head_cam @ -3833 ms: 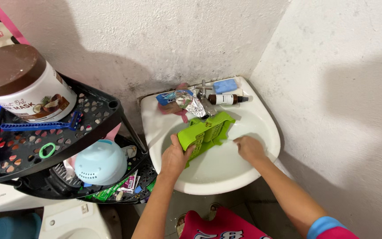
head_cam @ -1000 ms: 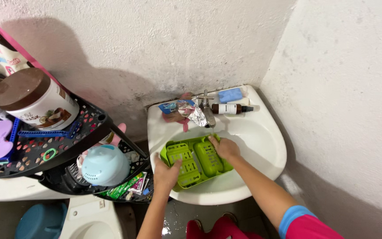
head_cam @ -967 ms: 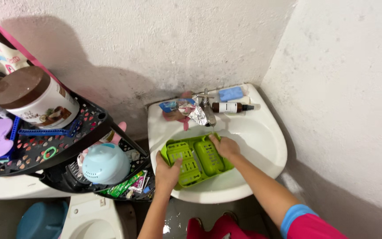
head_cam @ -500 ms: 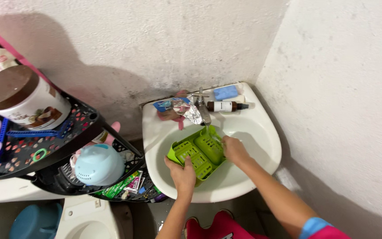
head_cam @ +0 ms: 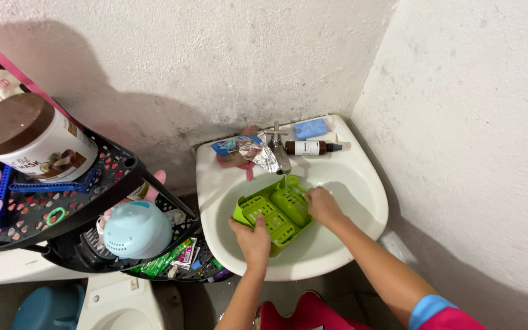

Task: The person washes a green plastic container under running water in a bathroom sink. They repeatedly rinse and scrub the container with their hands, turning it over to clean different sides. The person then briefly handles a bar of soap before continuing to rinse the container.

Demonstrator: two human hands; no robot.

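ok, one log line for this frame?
left hand: holds green basket | right hand: on basket's far end | basket: in sink, under tap

The person has two bare arms. The left hand (head_cam: pixel 253 240) and the right hand (head_cam: pixel 322 205) wear no gloves or rings. The right arm has a short pink sleeve (head_cam: pixel 453 319) with a blue band at its edge. Pink clothing (head_cam: pixel 304 315) shows below.
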